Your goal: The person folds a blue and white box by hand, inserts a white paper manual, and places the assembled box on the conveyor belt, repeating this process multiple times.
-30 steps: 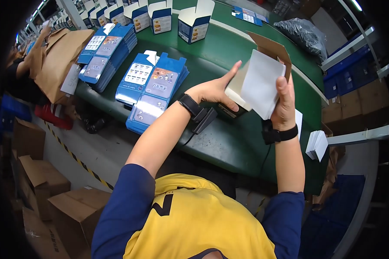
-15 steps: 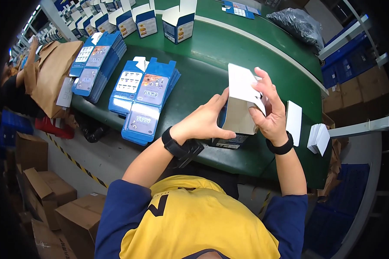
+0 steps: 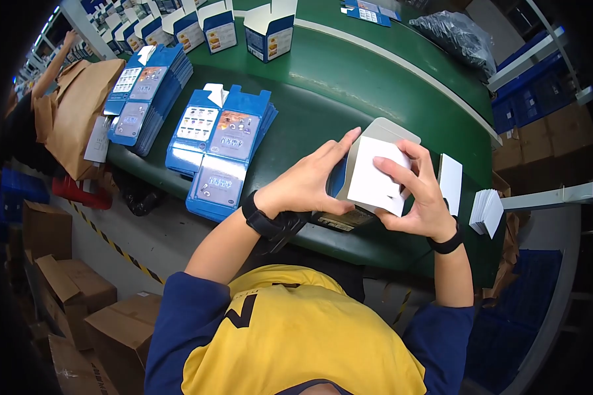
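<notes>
An open blue carton stands near the table's front edge, slightly tilted, its far flap raised. My left hand is closed round its left side, thumb on the near wall and fingers along the far side. A folded white card insert lies over the carton's mouth. My right hand grips this insert, fingers on top and thumb at its lower edge. How deep the insert reaches into the carton is hidden.
Beside my right hand lie a white card and a stack of folded white cards. Flat blue cartons are piled on the left, with another pile beyond. Erected cartons line the far side. A paper sack stands left.
The white insert has come down from upright above the carton to lie over its opening. My right hand has moved down with it, and the carton's far flap now shows.
</notes>
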`<action>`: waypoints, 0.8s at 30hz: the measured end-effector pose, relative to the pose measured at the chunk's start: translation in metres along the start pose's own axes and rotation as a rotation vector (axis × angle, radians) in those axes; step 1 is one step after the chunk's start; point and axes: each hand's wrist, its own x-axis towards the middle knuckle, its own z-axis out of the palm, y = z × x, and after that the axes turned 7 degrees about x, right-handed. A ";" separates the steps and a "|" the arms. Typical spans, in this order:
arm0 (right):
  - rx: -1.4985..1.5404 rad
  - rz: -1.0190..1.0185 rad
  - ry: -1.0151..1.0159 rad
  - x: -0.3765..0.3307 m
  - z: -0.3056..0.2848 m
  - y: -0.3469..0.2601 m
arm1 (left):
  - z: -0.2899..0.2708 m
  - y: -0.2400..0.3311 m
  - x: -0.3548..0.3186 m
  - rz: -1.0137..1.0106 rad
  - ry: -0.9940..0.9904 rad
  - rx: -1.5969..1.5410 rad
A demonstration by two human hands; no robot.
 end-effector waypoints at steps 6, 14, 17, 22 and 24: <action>-0.074 0.032 -0.007 -0.003 0.000 -0.012 | 0.011 -0.009 -0.012 -0.015 0.098 -0.111; -0.255 0.037 -0.117 0.012 0.010 -0.041 | 0.023 -0.009 -0.025 0.136 0.100 0.026; -0.271 0.073 -0.142 0.007 0.007 -0.043 | 0.022 -0.017 -0.027 0.251 0.196 0.107; -0.340 -0.018 -0.116 0.006 0.021 -0.043 | 0.030 -0.010 -0.020 0.225 0.117 0.074; -0.310 -0.017 -0.141 0.007 0.019 -0.043 | 0.029 -0.010 -0.021 0.215 0.113 0.066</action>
